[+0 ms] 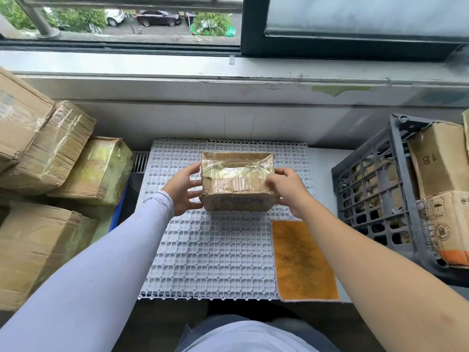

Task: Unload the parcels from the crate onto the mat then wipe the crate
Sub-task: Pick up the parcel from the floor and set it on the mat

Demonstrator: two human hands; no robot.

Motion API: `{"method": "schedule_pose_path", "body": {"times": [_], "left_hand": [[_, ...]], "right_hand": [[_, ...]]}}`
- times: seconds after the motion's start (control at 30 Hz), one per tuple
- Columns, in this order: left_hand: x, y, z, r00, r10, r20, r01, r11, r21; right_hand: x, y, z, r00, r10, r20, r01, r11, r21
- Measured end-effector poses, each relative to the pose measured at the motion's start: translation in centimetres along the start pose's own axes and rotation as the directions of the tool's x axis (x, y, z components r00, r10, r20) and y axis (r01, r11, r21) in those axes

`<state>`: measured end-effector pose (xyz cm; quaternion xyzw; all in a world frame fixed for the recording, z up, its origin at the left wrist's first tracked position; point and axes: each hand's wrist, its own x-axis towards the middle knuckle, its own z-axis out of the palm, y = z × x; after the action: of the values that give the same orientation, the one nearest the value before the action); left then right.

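Head view, near to far: orange cloth point(304, 260) lies flat on the near right corner of the white grid mat point(203, 262), untouched. Beyond it, a taped cardboard parcel point(237, 182) sits at or just above the mat's middle; contact with the mat cannot be told. Left hand point(181, 191), sleeve to the wrist, fingers spread and nearly straight against the parcel's left side. Right hand point(285, 185) curls over its right end, thumb on top, gripping. Grey crate point(375, 189) stands right of the mat, several parcels inside. Judged step: unloading, one parcel being set down; wiping not yet begun. Next move calls for letting go cleanly, then reaching right into the crate for another parcel, leaving mat space for the rest.
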<state>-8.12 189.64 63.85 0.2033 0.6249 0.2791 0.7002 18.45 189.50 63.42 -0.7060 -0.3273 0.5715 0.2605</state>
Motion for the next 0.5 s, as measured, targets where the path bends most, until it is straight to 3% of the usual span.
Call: {"method": "schedule_pose_path", "body": {"times": [0.13, 0.27, 0.4, 0.5], "left_hand": [[-0.2, 1.1, 0.4, 1.0, -0.016, -0.003, 0.016, 0.994, 0.108], [-0.1, 1.2, 0.6, 1.0, -0.01, -0.02, 0.014, 0.985, 0.172], [0.0, 1.2, 0.2, 0.999, 0.029, -0.039, -0.027, 0.999, 0.041], [-0.1, 1.5, -0.2, 0.998, 0.053, -0.046, -0.057, 0.995, -0.079]], "right_hand": [[0.4, -0.8, -0.5, 0.989, 0.126, 0.083, -0.124, 0.992, -0.025], [3.4, 0.2, -1.0, 0.966, 0.233, 0.115, -0.243, 0.967, 0.081], [1.5, -1.4, -0.7, 0.972, 0.219, 0.085, -0.231, 0.96, 0.157], [0.3, -1.4, -0.3, 0.991, 0.108, 0.08, -0.12, 0.979, 0.164]]}}
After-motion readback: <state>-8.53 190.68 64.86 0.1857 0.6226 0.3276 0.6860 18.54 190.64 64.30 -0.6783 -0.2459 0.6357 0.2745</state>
